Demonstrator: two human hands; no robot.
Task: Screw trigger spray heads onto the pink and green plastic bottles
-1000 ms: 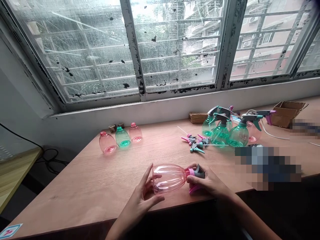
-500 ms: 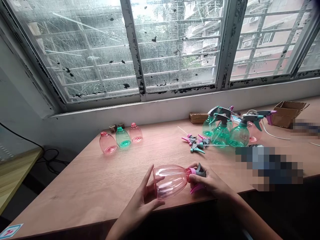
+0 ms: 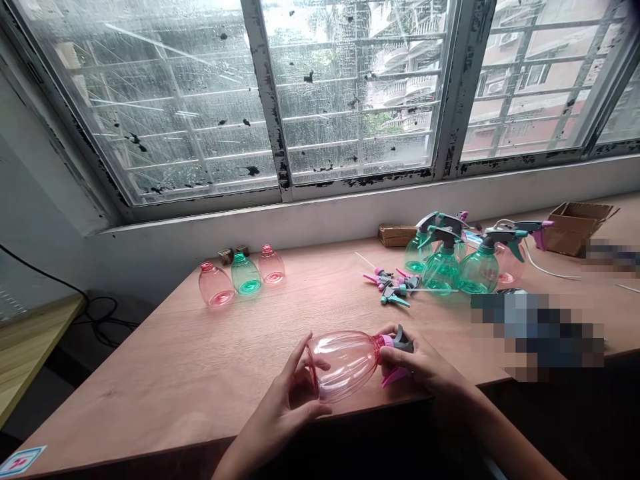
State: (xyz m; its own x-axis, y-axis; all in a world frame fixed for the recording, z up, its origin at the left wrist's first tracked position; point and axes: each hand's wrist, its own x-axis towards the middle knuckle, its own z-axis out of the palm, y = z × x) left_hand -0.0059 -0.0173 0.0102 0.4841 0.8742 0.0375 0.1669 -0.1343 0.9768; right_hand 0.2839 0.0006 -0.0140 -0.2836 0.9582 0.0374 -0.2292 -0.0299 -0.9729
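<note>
A clear pink spray bottle [image 3: 345, 367] lies sideways in the air over the table's front edge, its base to the left. My left hand [image 3: 287, 397] cups the base end, thumb below and fingers around the far side. At the neck, my right hand [image 3: 417, 360] pinches the pink collar [image 3: 387, 341] of the grey and pink spray head [image 3: 401, 340]; part of that head is hidden by the fingers. Beyond my hands, several loose spray heads [image 3: 393, 287] in grey, pink and teal lie in a small heap.
Two pink bottles without heads [image 3: 216, 287] and a green one [image 3: 246, 275] stand at the back left. Several fitted green spray bottles [image 3: 441, 270] cluster at the back right, near an open cardboard box [image 3: 575, 227] and a white cable [image 3: 550, 272]. A blurred patch covers something at right.
The spray bottle and my right hand have shifted very slightly to the right. My left hand keeps its place at the base, its fingers moved a little.
</note>
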